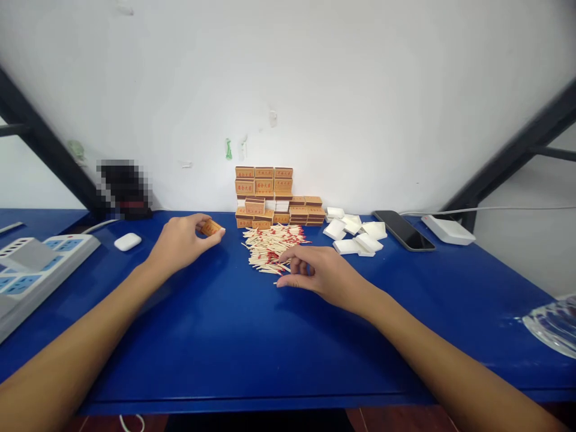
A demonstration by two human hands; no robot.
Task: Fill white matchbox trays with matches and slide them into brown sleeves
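My left hand point(182, 241) is closed on a small orange matchbox point(211, 227), held just above the blue table point(234, 336), left of the match pile. A heap of loose red-tipped matches point(271, 243) lies at the table's middle. My right hand point(315, 271) rests at the heap's near right edge, fingers curled and touching the matches; whether it pinches any is unclear. Behind the heap, stacked orange matchboxes point(265, 195) stand against the wall. White inner trays point(357, 234) lie scattered to the right of the heap.
A power strip point(33, 267) sits at the left edge, with a white earbud case point(128, 242) beside it. A black phone point(404, 230) and a white box point(447, 229) lie at the back right. A glass dish point(555, 327) is at the right edge.
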